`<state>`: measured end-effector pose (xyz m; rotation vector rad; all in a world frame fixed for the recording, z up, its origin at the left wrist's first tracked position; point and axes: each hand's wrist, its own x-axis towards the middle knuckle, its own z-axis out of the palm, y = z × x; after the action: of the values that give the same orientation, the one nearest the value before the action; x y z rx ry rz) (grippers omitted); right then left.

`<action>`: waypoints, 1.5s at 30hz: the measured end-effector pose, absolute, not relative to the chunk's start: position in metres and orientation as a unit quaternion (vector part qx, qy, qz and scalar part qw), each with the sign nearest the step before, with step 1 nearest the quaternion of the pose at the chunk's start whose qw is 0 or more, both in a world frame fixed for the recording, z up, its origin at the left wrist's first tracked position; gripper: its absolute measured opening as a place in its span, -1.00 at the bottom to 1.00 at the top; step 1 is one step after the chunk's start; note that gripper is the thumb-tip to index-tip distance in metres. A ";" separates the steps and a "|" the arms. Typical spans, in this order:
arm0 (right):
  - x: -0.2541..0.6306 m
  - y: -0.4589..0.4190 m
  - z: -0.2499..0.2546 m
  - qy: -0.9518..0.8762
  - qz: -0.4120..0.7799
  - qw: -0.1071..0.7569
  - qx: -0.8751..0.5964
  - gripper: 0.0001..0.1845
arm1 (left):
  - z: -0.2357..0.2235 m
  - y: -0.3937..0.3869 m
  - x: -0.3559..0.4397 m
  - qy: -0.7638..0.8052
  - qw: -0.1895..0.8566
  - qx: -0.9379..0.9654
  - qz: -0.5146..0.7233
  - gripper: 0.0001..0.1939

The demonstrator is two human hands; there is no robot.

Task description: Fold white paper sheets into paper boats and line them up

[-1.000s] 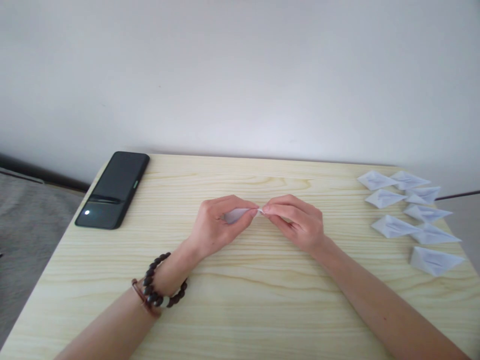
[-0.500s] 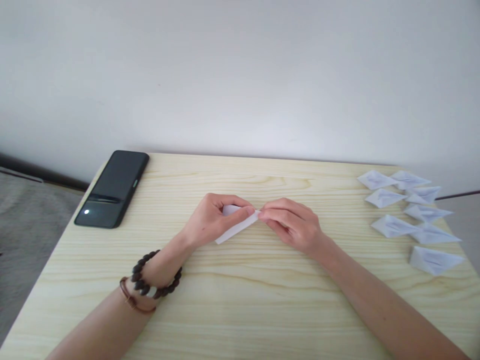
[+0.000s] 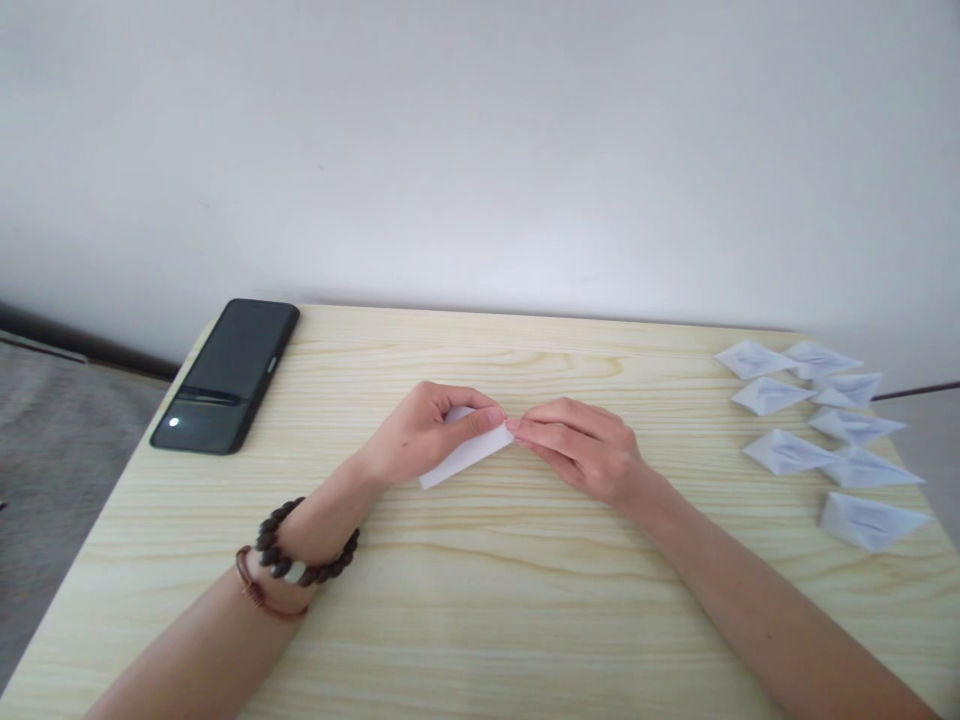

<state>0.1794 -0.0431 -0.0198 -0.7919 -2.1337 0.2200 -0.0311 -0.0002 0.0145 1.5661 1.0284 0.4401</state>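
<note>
A folded piece of white paper (image 3: 469,455) is held between my two hands, just over the middle of the table. My left hand (image 3: 429,430) is closed on it, thumb on top and fingers behind, hiding part of its upper side. At the paper's right end, my right hand (image 3: 577,445) pinches the narrow tip between thumb and fingers. The fingertips of both hands nearly meet there, so the tip itself is mostly covered.
Several folded white paper boats (image 3: 780,452) stand grouped along the right side of the wooden table (image 3: 480,600). A black phone (image 3: 229,375) lies at the back left corner. A pale wall (image 3: 480,160) rises behind the table's far edge.
My left hand has shifted slightly left with the paper, and a little more of its lower face shows. My right hand stays nearly in place, still pinching the tip.
</note>
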 end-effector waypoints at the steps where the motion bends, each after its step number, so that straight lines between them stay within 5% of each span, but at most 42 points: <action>1: 0.180 -0.043 -0.020 -0.852 0.083 0.412 -0.313 -0.72 | 0.015 0.001 -0.031 0.442 0.571 0.668 0.182 -0.67; 9: 0.178 -0.044 -0.020 -0.821 0.154 0.426 -0.347 -0.82 | 0.013 -0.001 -0.026 0.483 0.509 0.693 0.166 -0.72; 13: 0.177 -0.041 -0.013 -0.805 0.215 0.366 -0.415 -0.96 | 0.009 -0.009 -0.020 0.481 0.495 0.700 0.183 -0.73; 21: 0.177 -0.038 -0.018 -0.846 0.255 0.318 -0.344 -0.77 | 0.003 -0.016 -0.016 0.424 0.465 0.738 0.245 -0.85; 45: 0.184 -0.039 -0.011 -0.809 0.332 0.325 -0.359 -0.83 | 0.003 -0.006 -0.025 0.430 0.502 0.724 0.198 -0.76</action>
<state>0.1843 -0.0389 -0.0107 -0.9418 -2.1217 0.8692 -0.0253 -0.0064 0.0033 1.7499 1.0394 0.4779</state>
